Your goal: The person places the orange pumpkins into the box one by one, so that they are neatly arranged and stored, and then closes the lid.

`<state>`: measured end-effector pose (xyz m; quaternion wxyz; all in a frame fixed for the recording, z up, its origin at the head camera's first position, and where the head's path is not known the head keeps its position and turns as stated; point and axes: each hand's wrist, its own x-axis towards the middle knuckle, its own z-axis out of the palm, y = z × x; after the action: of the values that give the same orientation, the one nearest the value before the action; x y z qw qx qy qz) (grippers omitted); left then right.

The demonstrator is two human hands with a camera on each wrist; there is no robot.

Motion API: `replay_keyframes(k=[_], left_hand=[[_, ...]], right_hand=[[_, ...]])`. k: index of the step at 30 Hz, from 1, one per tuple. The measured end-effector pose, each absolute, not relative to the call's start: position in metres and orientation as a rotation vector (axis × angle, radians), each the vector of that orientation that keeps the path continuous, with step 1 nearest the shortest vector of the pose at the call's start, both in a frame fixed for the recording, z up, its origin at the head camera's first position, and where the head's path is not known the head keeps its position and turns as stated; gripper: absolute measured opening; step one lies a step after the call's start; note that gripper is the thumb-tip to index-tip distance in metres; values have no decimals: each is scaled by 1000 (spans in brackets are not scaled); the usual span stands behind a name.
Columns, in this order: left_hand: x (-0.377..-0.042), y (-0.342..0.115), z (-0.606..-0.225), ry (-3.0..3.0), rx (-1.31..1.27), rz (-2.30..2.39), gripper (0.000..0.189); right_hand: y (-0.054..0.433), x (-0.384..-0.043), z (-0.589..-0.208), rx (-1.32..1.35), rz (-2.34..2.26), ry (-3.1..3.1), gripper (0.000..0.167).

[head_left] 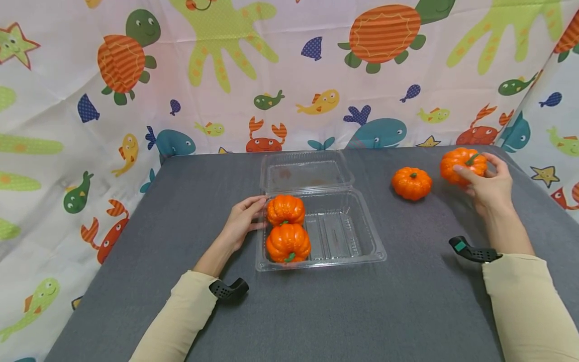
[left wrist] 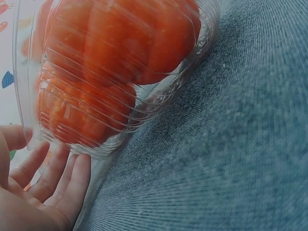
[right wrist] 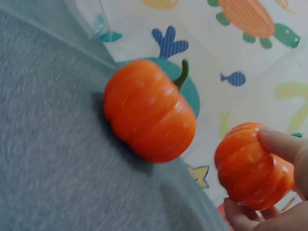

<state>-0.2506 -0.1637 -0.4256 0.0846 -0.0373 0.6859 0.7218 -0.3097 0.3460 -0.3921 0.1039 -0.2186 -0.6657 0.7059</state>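
A clear plastic clamshell container (head_left: 334, 236) lies with its lid (head_left: 307, 171) folded back. Two small orange pumpkins stand one behind the other along its left side, the back pumpkin (head_left: 286, 209) and the front pumpkin (head_left: 288, 243). My left hand (head_left: 242, 221) holds the container's left rim; in the left wrist view its fingers (left wrist: 55, 175) lie against the ribbed wall. At the far right, my right hand (head_left: 494, 183) grips a third pumpkin (head_left: 457, 166) between thumb and fingers. Another pumpkin (head_left: 411, 183) sits on the table, left of the held one.
The table (head_left: 407, 306) has a grey cloth top. A printed curtain (head_left: 289, 65) with sea animals hangs behind its back edge and along the sides. The opened lid reaches close to that back edge.
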Motion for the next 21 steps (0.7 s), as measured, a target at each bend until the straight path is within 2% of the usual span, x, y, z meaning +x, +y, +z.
replay_keyframes(k=[9,21], left_hand=[[-251,-164,-427,2054,-118,2141,37],[-251,-164,-426,2042,-106,2153,40]], right_hand=[[328,-304,-371,-410,2143,-1728,86],[294,-295,-355,116,1998,-1782,70]])
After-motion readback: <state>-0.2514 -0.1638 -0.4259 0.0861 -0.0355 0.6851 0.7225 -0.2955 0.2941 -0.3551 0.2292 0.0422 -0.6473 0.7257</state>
